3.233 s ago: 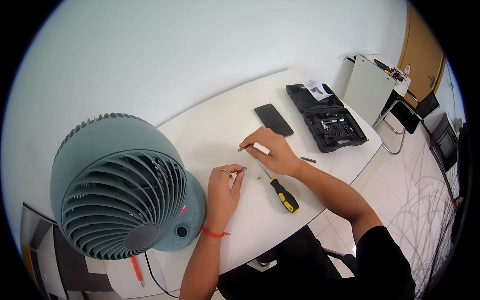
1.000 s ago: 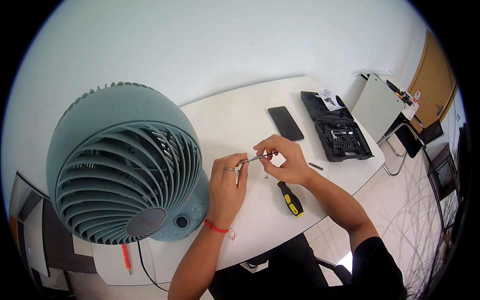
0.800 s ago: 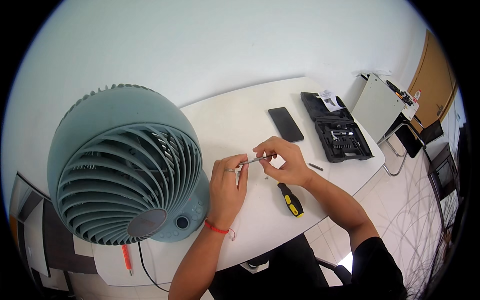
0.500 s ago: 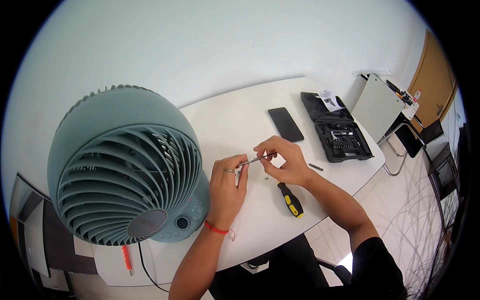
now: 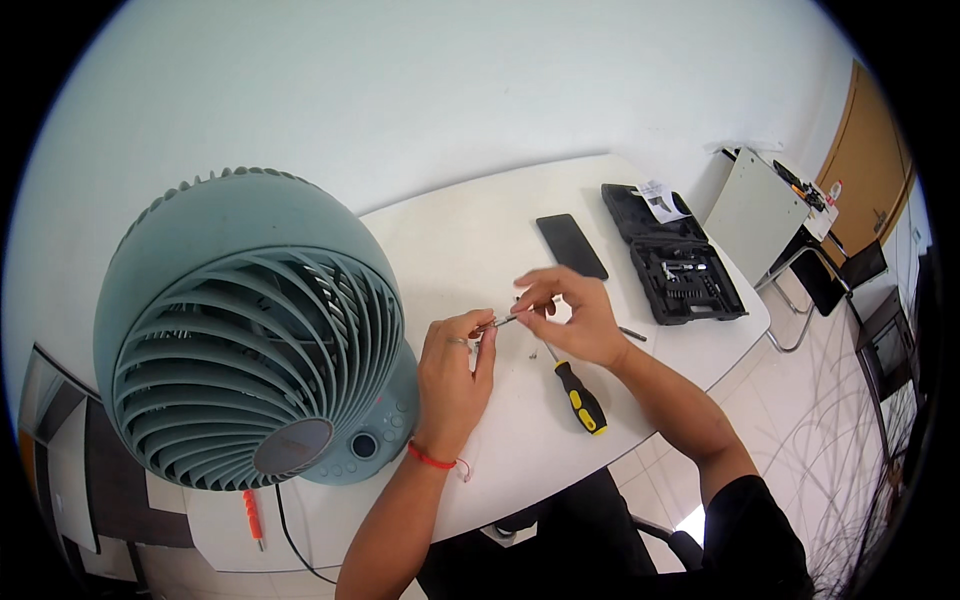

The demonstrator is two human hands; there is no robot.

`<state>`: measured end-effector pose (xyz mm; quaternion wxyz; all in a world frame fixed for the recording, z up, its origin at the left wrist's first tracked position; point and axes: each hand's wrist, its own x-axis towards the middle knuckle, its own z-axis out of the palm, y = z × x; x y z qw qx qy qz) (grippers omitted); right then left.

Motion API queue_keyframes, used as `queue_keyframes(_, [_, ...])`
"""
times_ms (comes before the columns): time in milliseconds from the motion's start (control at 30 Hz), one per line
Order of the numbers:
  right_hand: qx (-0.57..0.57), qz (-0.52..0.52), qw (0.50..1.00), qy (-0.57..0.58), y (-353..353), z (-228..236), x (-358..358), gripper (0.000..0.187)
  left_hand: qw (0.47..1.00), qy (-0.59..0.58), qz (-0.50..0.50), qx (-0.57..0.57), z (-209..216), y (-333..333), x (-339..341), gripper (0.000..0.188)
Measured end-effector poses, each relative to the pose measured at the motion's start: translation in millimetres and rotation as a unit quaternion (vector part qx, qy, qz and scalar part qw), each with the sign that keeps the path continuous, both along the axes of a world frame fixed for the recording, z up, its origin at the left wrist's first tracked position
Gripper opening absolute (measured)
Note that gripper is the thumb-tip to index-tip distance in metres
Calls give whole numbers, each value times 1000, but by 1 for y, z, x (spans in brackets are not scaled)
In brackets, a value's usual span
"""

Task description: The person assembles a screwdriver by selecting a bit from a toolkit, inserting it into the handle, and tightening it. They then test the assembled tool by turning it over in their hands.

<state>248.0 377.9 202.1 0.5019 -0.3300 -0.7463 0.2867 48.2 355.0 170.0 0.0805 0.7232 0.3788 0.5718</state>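
Observation:
A thin metal rod [image 5: 502, 321] runs between my two hands, above the middle of the white table. My left hand [image 5: 452, 385] pinches its left end between thumb and fingers. At the other end, the thumb and fingertips of my right hand [image 5: 582, 322] close on the rod; they cover part of it. Below the right hand lies a black and yellow screwdriver [image 5: 582, 402], its shaft pointing toward the fingers. A tiny metal piece [image 5: 533, 355] rests on the table beside that shaft. Left of my left hand stands a big grey-green fan [image 5: 240, 225] with a curved-blade grille.
Beyond my right hand lie a black phone [image 5: 572, 248] and an open black tool case [image 5: 735, 308] with bits and a paper sheet. A short dark rod [image 5: 632, 334] is near my right wrist. An orange-handled screwdriver [image 5: 252, 512] and a black cable [image 5: 284, 520] lie in front of the fan.
My right fingers have shifted left along the rod, closer to my left hand, and their grip has changed. The left hand stays nearly where it was.

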Motion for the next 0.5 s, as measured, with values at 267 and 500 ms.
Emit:
queue_keyframes(267, [-231,62,957,163,3,10,-1,45,997,-2,-30,-75,10,-12,1,27])
queue_keyframes(500, [-266,132,943,154,13,-6,5,12,990,-22,-84,-111,6,-11,4,25])
